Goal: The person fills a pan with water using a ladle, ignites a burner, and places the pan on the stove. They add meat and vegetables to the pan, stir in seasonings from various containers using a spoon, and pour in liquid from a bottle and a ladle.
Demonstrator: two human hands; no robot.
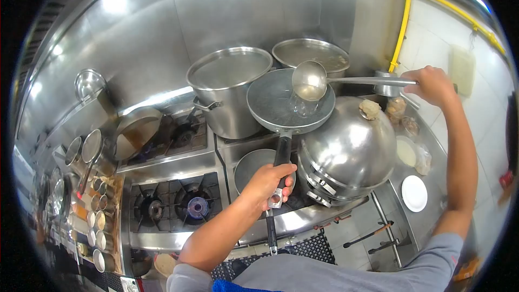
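Observation:
My left hand [270,185] is closed round the black handle of a grey frying pan [270,100], held up over the stove. A ladle [310,80] is in my right hand [431,86], gripped near the end of its long metal handle. Its bowl tilts over the pan, and clear liquid runs down onto the pan's surface. Below the raised pan, a second frying pan [251,163] sits on the stove, partly hidden by my left hand. Just right of the pan stands a large domed steel lid [348,148] with a cloth-like wrap on its knob.
Two large steel stockpots [230,94] stand behind the pan. A lit burner [198,207] shows at the front left of the stove. Several small containers [100,221] line the left side. On the right counter lie a white lid [414,193] and bagged food [396,108].

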